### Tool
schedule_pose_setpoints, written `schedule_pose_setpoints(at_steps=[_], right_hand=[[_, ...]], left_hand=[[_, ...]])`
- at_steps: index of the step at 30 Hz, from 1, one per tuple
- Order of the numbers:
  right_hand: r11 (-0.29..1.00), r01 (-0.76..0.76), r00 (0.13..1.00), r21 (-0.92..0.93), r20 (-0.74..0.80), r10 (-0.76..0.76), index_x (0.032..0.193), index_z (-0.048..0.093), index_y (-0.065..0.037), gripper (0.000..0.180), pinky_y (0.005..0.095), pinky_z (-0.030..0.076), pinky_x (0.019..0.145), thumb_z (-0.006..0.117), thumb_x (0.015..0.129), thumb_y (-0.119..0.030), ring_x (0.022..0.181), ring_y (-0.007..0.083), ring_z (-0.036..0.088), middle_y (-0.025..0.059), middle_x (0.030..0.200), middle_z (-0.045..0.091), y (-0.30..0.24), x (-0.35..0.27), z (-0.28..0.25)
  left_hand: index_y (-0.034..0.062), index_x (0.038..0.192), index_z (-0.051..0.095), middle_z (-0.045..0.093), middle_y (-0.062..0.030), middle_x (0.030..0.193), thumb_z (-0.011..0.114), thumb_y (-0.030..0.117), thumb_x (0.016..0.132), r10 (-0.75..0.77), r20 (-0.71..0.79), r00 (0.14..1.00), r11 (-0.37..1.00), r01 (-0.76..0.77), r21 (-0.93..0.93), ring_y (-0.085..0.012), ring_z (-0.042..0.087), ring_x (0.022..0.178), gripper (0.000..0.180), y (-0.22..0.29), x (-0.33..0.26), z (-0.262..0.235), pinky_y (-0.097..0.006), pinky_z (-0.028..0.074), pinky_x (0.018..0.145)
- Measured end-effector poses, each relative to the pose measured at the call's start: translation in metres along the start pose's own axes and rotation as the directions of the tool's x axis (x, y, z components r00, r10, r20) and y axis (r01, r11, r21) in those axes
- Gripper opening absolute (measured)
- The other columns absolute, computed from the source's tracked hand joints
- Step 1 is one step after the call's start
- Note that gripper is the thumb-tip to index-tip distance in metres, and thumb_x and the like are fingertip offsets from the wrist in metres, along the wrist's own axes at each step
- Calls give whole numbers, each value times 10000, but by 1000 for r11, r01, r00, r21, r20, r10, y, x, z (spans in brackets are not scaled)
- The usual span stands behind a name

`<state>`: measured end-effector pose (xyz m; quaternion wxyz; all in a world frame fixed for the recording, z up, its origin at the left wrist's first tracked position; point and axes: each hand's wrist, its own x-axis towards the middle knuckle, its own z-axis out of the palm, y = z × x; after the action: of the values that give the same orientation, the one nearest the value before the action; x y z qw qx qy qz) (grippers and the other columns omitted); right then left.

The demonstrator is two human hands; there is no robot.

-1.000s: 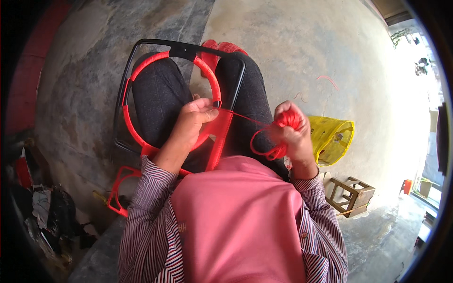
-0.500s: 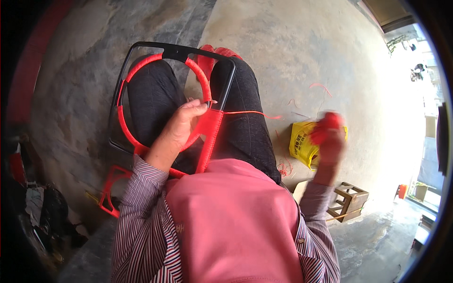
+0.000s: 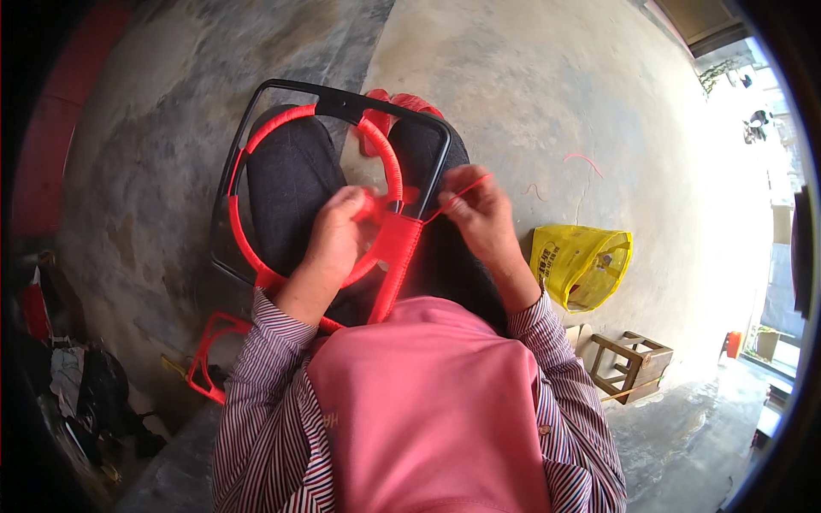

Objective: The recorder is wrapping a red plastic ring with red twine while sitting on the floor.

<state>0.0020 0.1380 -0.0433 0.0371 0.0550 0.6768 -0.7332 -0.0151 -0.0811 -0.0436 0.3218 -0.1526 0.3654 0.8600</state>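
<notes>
Frame (image 3: 333, 101) on my lap, black, leaning across knees. Red ring (image 3: 248, 248) inside it, cord-wrapped; right bar also wrapped red low down. My left hand (image 3: 335, 239) on ring's right side, fingers curled around wrapped part, gripping. My right hand (image 3: 481, 215) just beside right bar, fingers pinched shut on red cord (image 3: 457, 195), cord running taut to bar. Yellow bag (image 3: 581, 265) on floor to my right. Wooden stool (image 3: 631, 363) near it.

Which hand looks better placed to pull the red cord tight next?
Probably the right hand: it pinches the red cord running taut from the frame. The left hand rests on the wrapped part.
</notes>
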Motion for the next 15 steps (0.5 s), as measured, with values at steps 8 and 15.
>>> schedule_pose_setpoints(at_steps=[8, 15], right_hand=[[381, 652, 741, -656, 442, -505, 1094, 623, -46, 450, 370, 482, 847, 776, 680, -133, 1012, 275, 570, 120, 1095, 606, -29, 9, 48], [664, 158, 946, -731, 304, 109, 837, 642, -13, 224, 348, 465, 598, 705, 712, -187, 646, 178, 596, 70, 708, 626, -59, -19, -49]], left_hand=[[3, 1107, 516, 613, -78, 945, 530, 274, 965, 682, 260, 684, 473, -683, 557, -140, 598, 809, 307, -11, -11, 14, -260, 479, 696], [22, 1136, 541, 554, 0, 792, 531, 216, 959, 422, -62, 904, 838, -363, 408, -45, 507, 682, 263, -5, -6, 2, -201, 381, 580]])
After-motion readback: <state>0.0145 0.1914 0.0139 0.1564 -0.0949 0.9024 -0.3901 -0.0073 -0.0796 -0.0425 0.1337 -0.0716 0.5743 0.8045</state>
